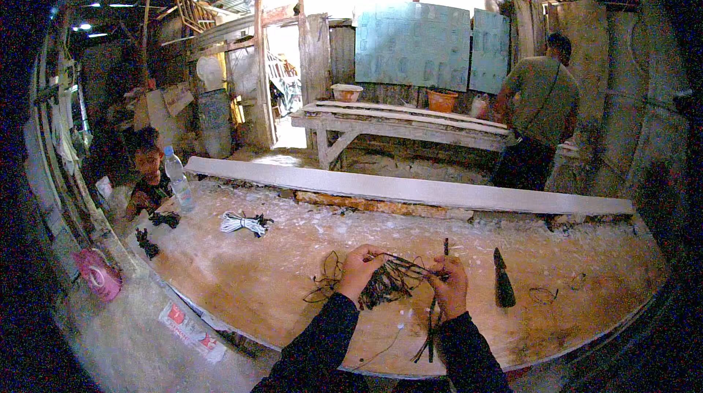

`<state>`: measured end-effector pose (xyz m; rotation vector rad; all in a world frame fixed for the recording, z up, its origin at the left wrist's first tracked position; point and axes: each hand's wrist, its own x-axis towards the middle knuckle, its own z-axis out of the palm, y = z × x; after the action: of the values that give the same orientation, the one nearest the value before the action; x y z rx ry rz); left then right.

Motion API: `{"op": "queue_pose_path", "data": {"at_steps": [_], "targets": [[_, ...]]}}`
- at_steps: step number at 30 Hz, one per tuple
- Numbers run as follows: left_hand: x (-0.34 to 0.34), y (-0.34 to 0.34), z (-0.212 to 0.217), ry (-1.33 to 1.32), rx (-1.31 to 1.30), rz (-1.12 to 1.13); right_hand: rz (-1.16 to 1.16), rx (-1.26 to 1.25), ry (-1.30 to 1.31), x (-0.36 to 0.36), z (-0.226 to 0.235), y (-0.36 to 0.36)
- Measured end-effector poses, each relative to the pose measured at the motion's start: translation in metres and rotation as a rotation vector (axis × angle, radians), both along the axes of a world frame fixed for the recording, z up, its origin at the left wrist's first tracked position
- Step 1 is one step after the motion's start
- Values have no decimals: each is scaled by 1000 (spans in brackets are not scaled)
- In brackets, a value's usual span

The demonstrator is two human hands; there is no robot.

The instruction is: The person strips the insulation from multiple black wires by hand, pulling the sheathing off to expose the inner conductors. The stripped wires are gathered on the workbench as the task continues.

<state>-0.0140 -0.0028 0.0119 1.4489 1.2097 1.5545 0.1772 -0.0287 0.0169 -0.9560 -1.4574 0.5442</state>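
Note:
My left hand [359,270] is closed, its fingers pinching one end of some thin dark cords [403,261]. My right hand [450,284] grips the other end, so the cords stretch between the two. A dark, slender strip or cord [430,338] also runs through the right hand, sticking out above it and trailing down to the wooden tabletop. Under and between my hands lies a tangled bundle of dark cords [387,287], with loose loops spreading to the left. To the right of my right hand is a black, narrow tapered object [503,283] whose kind I cannot make out.
On the table [293,305] lie a bundle of white cord [245,224] and dark bundles [163,219]. A clear bottle [178,180] stands by a person [146,166] at the left. A long pale board [410,186] borders the far edge. Another person [542,100] stands beyond, by a bench [410,120].

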Motion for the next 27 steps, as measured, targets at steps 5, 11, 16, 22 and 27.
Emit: {"op": "queue_pose_path", "data": {"at_steps": [5,11,16,22,27], "targets": [[-4,6,-7,-94,12,134,376,-144,43,-6,10,-9],[-3,1,-1,-122,44,210,883,-470,91,-16,19,-24],[-1,-2,1,-125,-25,58,999,-435,-30,-13,19,-25],[-1,-1,-3,-172,-34,-63,955,-434,42,-13,15,-28],[0,-4,2,-31,-22,-52,899,-404,-23,-13,23,-31]]}}
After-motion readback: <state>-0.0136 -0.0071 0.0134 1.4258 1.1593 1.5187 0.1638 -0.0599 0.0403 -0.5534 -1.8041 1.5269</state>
